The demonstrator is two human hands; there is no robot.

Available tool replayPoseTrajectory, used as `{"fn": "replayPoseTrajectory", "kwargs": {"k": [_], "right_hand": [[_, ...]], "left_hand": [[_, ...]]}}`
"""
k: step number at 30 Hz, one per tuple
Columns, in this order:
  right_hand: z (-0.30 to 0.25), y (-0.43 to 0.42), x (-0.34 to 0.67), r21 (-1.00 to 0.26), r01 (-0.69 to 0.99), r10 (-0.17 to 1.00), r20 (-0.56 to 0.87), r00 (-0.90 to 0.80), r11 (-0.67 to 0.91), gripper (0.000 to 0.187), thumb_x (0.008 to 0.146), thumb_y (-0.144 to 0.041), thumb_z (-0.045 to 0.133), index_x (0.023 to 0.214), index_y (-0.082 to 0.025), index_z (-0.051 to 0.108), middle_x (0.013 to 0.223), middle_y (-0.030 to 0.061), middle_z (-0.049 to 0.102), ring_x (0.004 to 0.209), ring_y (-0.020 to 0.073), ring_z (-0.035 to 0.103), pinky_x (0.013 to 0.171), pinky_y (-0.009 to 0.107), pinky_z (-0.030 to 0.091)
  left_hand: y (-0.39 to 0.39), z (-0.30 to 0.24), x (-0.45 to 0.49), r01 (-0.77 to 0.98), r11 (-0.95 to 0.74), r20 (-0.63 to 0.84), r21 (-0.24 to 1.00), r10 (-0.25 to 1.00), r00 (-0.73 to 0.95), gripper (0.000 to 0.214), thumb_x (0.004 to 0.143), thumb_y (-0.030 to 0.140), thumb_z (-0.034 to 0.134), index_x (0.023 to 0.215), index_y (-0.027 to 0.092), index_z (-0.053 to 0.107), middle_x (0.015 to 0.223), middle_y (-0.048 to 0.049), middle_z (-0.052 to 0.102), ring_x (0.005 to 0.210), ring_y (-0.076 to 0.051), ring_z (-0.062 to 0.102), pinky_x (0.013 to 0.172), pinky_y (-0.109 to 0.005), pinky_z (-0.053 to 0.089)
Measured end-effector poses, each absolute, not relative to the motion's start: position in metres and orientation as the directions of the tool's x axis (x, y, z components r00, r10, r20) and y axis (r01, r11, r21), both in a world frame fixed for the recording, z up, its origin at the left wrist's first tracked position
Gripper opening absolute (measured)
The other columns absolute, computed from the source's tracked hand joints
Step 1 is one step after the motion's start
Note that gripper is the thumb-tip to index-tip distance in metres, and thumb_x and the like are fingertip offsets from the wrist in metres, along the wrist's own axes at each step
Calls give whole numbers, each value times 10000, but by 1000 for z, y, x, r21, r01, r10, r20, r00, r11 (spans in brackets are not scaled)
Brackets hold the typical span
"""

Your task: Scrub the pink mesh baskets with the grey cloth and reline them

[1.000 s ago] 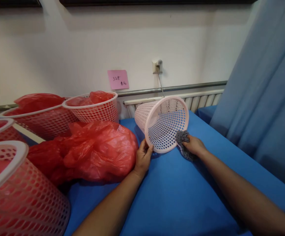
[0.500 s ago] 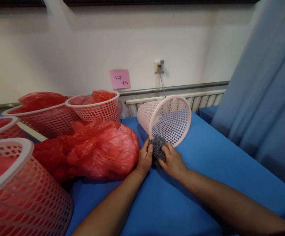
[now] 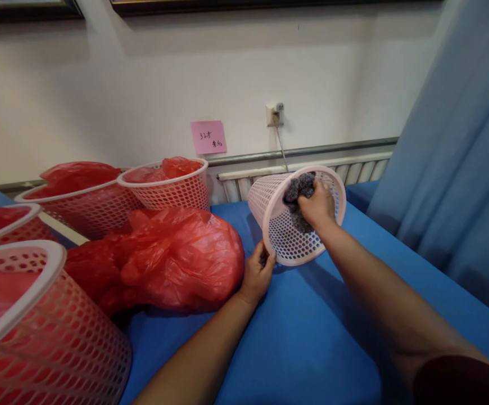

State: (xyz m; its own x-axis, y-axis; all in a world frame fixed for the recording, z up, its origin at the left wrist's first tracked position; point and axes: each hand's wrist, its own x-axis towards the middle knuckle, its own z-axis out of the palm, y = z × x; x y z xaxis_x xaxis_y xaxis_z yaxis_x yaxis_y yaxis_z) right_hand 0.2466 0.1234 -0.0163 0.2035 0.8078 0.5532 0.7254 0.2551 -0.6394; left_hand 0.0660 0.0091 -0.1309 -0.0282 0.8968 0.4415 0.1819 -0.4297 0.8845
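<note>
A pale pink perforated plastic basket point(image 3: 265, 194) lies on its side on the blue-covered table, its round mouth turned toward me. My left hand point(image 3: 259, 273) pinches the lower left of its rim, thumb in front. At the mouth of the basket, my right hand point(image 3: 319, 205) grips a dark grey fuzzy cloth point(image 3: 299, 194), which hangs down inside the opening. The fingertips of my right hand are partly buried in the cloth. Just left of my left hand rests a bulging red plastic bag point(image 3: 185, 259).
Several pink baskets with red bags in them, such as the large one point(image 3: 59, 332), stand at the left. Behind the table are a radiator point(image 3: 236, 183), a pipe and a plugged-in wall socket point(image 3: 275, 115). A blue curtain point(image 3: 459, 169) hangs at the right.
My right hand has lifted the grey cloth from the table up into the basket's mouth. My left hand has let go of the cloth and taken the rim; the basket has shifted slightly right.
</note>
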Motion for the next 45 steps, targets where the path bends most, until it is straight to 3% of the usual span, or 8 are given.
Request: {"fn": "replayPoseTrajectory", "kwargs": {"k": [5, 9, 16, 23, 28, 36, 40, 45], "right_hand": [[-60, 123, 305, -405, 913, 901, 415, 127, 58, 390, 901, -272, 555, 1273, -173, 616, 1280, 175, 552, 1041, 293, 629, 904, 407, 490], [-102, 80, 309, -186, 978, 980, 187, -63, 99, 334, 943, -220, 479, 1215, -141, 655, 1155, 186, 599, 914, 268, 660, 794, 363, 496], [-127, 21, 271, -469, 777, 906, 176, -384, 420, 389, 909, -270, 586, 1290, -200, 620, 1167, 102, 627, 1021, 233, 648, 903, 322, 490], [-80, 90, 348, -441, 897, 925, 337, 175, -9, 405, 922, -242, 529, 1294, -120, 632, 1170, 183, 614, 1004, 273, 642, 898, 374, 466], [-24, 120, 346, -597, 774, 736, 619, 276, 212, 355, 892, -297, 580, 1169, -106, 691, 1105, 169, 660, 1058, 275, 624, 983, 393, 456], [-43, 47, 232, -515, 483, 668, 711, -221, 708, 394, 851, -225, 630, 1243, -249, 665, 1299, 85, 586, 1175, 237, 615, 1025, 373, 518], [-87, 12, 226, -502, 477, 692, 552, -465, 721, 446, 814, -130, 614, 1233, -272, 670, 1296, 78, 568, 1131, 227, 621, 987, 372, 541], [-88, 10, 249, -507, 600, 774, 525, -354, 619, 441, 819, -137, 593, 1244, -215, 683, 1269, 115, 581, 1140, 257, 620, 1007, 408, 537]], "left_hand": [[10, -141, 66, 196, -390, 408, 900, 911, -59, 497, 961, 417, 600, 1395, 188, 522, 1167, -98, 714, 998, -221, 690, 875, -375, 578], [12, -143, 70, 201, -369, 392, 907, 916, -86, 509, 966, 425, 593, 1409, 190, 503, 1122, -87, 731, 972, -212, 697, 874, -375, 583], [13, -140, 66, 212, -358, 388, 909, 914, -120, 427, 962, 400, 594, 1325, 183, 538, 1215, -106, 711, 1070, -222, 698, 964, -400, 564], [16, -139, 65, 276, -353, 383, 894, 922, -61, 393, 975, 417, 559, 1281, 174, 593, 1160, -99, 723, 979, -221, 702, 864, -381, 584], [16, -138, 72, 329, -375, 408, 867, 912, -34, 388, 989, 411, 539, 1294, 177, 588, 1088, -80, 731, 917, -207, 689, 851, -372, 574], [13, -137, 67, 345, -406, 450, 847, 891, -55, 288, 959, 400, 560, 1143, 189, 623, 997, -68, 723, 901, -222, 682, 829, -368, 566], [13, -139, 62, 332, -422, 462, 843, 885, -49, 228, 905, 330, 601, 1091, 200, 633, 1010, -72, 735, 950, -248, 693, 880, -410, 574], [13, -141, 65, 321, -422, 455, 848, 890, -33, 285, 925, 288, 573, 1190, 188, 596, 1063, -84, 727, 985, -244, 701, 920, -434, 573]]}}
